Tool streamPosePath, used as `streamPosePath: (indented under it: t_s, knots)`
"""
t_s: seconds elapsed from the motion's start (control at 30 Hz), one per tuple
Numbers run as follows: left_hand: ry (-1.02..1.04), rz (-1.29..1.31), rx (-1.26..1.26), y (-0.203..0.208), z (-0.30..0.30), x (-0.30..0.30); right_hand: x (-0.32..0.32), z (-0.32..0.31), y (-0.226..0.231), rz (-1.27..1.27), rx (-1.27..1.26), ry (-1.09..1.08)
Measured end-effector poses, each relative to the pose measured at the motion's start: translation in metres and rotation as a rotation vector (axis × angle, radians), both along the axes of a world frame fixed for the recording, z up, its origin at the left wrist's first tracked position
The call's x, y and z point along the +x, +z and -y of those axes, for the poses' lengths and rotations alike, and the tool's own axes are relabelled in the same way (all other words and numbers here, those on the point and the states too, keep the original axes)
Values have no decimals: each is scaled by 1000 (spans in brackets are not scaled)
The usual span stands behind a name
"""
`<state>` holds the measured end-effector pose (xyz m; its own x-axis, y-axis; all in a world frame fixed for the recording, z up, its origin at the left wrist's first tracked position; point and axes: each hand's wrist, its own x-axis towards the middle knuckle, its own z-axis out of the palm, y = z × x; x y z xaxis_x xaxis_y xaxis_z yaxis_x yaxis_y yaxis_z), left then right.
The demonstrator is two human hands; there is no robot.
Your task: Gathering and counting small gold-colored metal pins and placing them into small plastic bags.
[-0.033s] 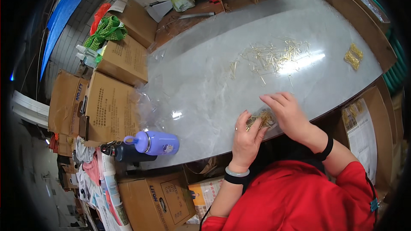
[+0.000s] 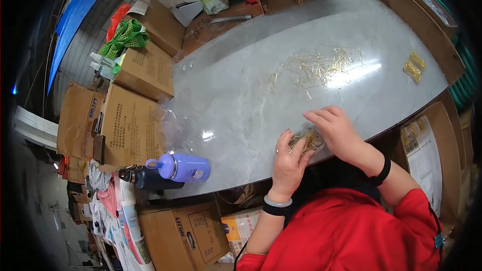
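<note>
While the left hand (image 2: 288,164) clasps a bag of gold hooks (image 2: 314,141) at the table's (image 2: 231,110) six o'clock edge, the right hand (image 2: 342,133) stretches beside it, contact unclear; from them, loose hooks (image 2: 326,65) lie toward twelve, a yellow packet (image 2: 414,66) toward two.

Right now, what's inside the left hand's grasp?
Bunched gold-coloured wire pieces, partly visible past the left hand. Whatever lies behind its fingers and palm is covered; count unclear.
</note>
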<state>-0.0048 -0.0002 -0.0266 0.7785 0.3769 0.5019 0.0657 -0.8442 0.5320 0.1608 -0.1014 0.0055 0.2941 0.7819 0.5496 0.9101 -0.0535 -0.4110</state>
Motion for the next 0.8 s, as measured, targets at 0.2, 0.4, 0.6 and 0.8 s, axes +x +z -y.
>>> streamPosePath:
  t_s: [0.2,0.4,0.6,0.8]
  knots:
    - [158,190,-47,11,3,-3,15,7,4,-275,-185,-48]
    - [233,-11,-98,9,8,-6,-7,39,9,-494,-236,-261]
    - [178,-29,21,13,12,11,-35,44,10,-591,-277,-117]
    - [188,9,22,5,13,17,11,4,14,-318,-148,-229]
